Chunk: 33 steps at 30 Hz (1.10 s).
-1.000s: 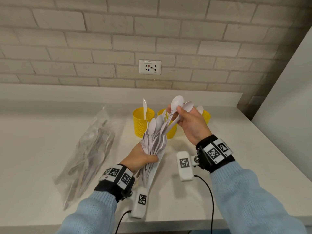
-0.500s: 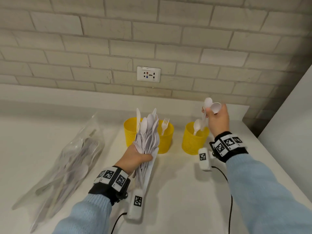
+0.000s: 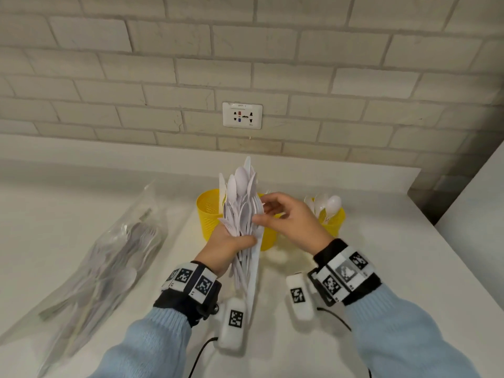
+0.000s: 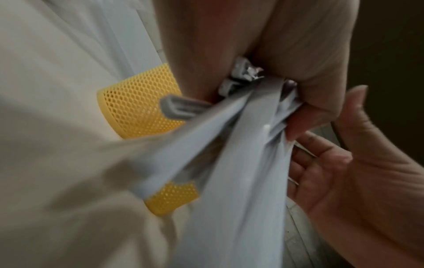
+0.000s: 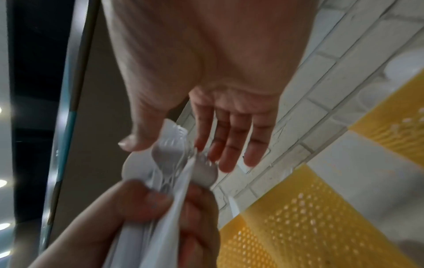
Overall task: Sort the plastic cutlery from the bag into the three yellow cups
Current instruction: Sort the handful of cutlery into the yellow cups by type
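My left hand (image 3: 237, 241) grips a thick bundle of white plastic cutlery (image 3: 242, 208) upright above the counter, in front of the yellow cups. My right hand (image 3: 268, 214) is at the bundle's upper part, empty, thumb on the near side and straight fingers on the far side. In the right wrist view the spoon and fork heads (image 5: 169, 145) lie between thumb and fingers (image 5: 229, 154). The left cup (image 3: 208, 211) holds a knife, the middle cup (image 3: 268, 238) is mostly hidden, and the right cup (image 3: 334, 223) holds spoons (image 3: 327, 204).
The clear plastic bag (image 3: 109, 263) with more cutlery lies on the white counter (image 3: 381, 255) at the left. A brick wall with a socket (image 3: 242, 115) stands behind the cups. The counter ends at a wall on the right.
The right hand held spoons over the right cup; those spoons now stand in that cup. The empty hand has come back left to the bundle.
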Each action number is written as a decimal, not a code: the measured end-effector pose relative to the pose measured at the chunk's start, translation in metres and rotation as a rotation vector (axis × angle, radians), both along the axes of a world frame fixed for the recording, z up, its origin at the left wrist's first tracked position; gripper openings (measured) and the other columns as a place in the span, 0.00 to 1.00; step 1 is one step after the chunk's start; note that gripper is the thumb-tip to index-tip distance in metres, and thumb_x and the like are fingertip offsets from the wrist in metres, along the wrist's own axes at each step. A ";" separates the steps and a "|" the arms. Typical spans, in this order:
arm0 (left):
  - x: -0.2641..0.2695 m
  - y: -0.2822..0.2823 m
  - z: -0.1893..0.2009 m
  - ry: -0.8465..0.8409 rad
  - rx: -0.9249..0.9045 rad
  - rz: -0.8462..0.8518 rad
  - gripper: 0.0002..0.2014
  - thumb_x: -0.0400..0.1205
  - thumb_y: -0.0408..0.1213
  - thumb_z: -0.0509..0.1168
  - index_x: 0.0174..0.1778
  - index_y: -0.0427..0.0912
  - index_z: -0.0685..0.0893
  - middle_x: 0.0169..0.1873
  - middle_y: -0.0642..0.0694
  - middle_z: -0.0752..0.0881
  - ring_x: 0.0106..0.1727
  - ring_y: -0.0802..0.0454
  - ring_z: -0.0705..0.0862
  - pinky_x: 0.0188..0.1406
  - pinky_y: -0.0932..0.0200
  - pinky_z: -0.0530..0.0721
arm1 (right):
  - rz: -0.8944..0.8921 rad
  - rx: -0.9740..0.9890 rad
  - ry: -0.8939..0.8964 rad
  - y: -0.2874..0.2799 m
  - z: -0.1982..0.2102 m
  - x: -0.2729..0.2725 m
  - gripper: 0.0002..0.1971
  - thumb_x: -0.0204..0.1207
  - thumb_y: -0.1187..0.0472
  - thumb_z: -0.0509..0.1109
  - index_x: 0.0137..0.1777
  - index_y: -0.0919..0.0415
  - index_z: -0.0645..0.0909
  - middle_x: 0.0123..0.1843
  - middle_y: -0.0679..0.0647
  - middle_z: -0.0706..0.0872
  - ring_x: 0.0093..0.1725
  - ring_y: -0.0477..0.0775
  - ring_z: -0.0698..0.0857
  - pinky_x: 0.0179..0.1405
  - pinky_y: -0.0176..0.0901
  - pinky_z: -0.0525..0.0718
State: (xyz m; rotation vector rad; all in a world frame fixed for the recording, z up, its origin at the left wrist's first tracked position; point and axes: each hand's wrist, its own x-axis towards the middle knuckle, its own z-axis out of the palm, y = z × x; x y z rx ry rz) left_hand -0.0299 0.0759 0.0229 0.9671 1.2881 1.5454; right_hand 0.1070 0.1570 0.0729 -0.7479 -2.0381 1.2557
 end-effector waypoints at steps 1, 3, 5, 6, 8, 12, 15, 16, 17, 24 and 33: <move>-0.001 0.001 0.001 -0.019 0.007 -0.009 0.26 0.64 0.25 0.67 0.59 0.45 0.82 0.50 0.48 0.90 0.51 0.52 0.88 0.44 0.60 0.86 | -0.024 0.000 0.026 -0.004 -0.001 -0.006 0.15 0.65 0.58 0.80 0.49 0.47 0.81 0.42 0.45 0.84 0.40 0.43 0.81 0.41 0.24 0.77; -0.007 0.001 0.003 -0.043 0.014 -0.015 0.28 0.64 0.25 0.67 0.63 0.43 0.81 0.52 0.46 0.89 0.51 0.52 0.88 0.43 0.61 0.85 | -0.068 -0.020 0.089 -0.008 -0.001 -0.014 0.14 0.65 0.59 0.80 0.49 0.47 0.83 0.42 0.45 0.85 0.37 0.42 0.80 0.39 0.24 0.77; -0.012 0.000 0.004 -0.058 0.026 -0.015 0.28 0.64 0.25 0.67 0.63 0.42 0.81 0.52 0.45 0.89 0.50 0.53 0.88 0.42 0.62 0.86 | -0.062 -0.050 0.104 -0.011 -0.001 -0.020 0.13 0.69 0.61 0.78 0.51 0.48 0.84 0.43 0.45 0.86 0.33 0.39 0.81 0.38 0.28 0.81; -0.014 -0.001 0.005 -0.063 0.029 -0.016 0.28 0.64 0.24 0.68 0.62 0.43 0.81 0.52 0.45 0.89 0.50 0.52 0.88 0.42 0.62 0.86 | -0.058 -0.069 0.112 -0.013 0.000 -0.022 0.13 0.71 0.63 0.76 0.53 0.49 0.84 0.43 0.45 0.86 0.31 0.38 0.82 0.36 0.31 0.83; -0.016 -0.002 0.008 -0.073 0.047 -0.024 0.26 0.68 0.18 0.69 0.61 0.42 0.81 0.50 0.44 0.90 0.49 0.52 0.90 0.40 0.63 0.86 | -0.076 -0.105 0.136 -0.017 0.001 -0.027 0.13 0.74 0.66 0.72 0.54 0.48 0.83 0.43 0.44 0.87 0.31 0.39 0.85 0.33 0.37 0.87; -0.018 -0.004 0.009 -0.095 0.087 -0.042 0.26 0.72 0.07 0.60 0.60 0.37 0.81 0.43 0.48 0.93 0.45 0.53 0.91 0.39 0.63 0.87 | -0.198 -0.173 0.183 -0.026 -0.008 -0.041 0.14 0.75 0.69 0.68 0.54 0.50 0.84 0.44 0.46 0.88 0.36 0.49 0.89 0.37 0.51 0.91; -0.024 -0.005 0.003 -0.083 0.062 0.018 0.25 0.71 0.08 0.63 0.55 0.40 0.84 0.42 0.48 0.92 0.45 0.50 0.90 0.38 0.62 0.87 | -0.249 -0.111 0.164 -0.032 -0.021 -0.051 0.13 0.75 0.64 0.68 0.56 0.51 0.86 0.47 0.49 0.91 0.42 0.56 0.91 0.40 0.56 0.90; -0.026 -0.006 0.001 -0.090 0.053 0.030 0.25 0.70 0.09 0.65 0.56 0.40 0.84 0.43 0.47 0.92 0.47 0.48 0.90 0.40 0.60 0.87 | -0.248 -0.113 0.158 -0.033 -0.022 -0.053 0.12 0.75 0.65 0.67 0.55 0.51 0.87 0.46 0.48 0.91 0.42 0.54 0.91 0.41 0.53 0.90; -0.028 -0.007 -0.001 -0.094 0.047 0.033 0.24 0.69 0.12 0.68 0.57 0.39 0.84 0.47 0.44 0.92 0.50 0.46 0.90 0.44 0.56 0.88 | -0.252 -0.121 0.153 -0.032 -0.020 -0.053 0.12 0.76 0.66 0.67 0.51 0.50 0.87 0.43 0.46 0.90 0.40 0.51 0.90 0.40 0.50 0.90; -0.039 -0.012 -0.004 -0.124 -0.005 0.026 0.29 0.63 0.28 0.77 0.63 0.33 0.82 0.51 0.39 0.90 0.52 0.43 0.89 0.48 0.55 0.87 | -0.292 -0.258 0.278 -0.016 0.003 -0.043 0.05 0.80 0.70 0.61 0.50 0.65 0.78 0.47 0.67 0.87 0.37 0.55 0.88 0.36 0.43 0.88; -0.054 -0.019 -0.001 -0.110 0.001 0.121 0.25 0.61 0.27 0.73 0.55 0.40 0.83 0.43 0.42 0.89 0.44 0.46 0.88 0.42 0.57 0.87 | -0.288 -0.158 0.214 -0.012 -0.003 -0.024 0.06 0.81 0.67 0.60 0.49 0.55 0.75 0.36 0.51 0.79 0.28 0.43 0.77 0.28 0.36 0.74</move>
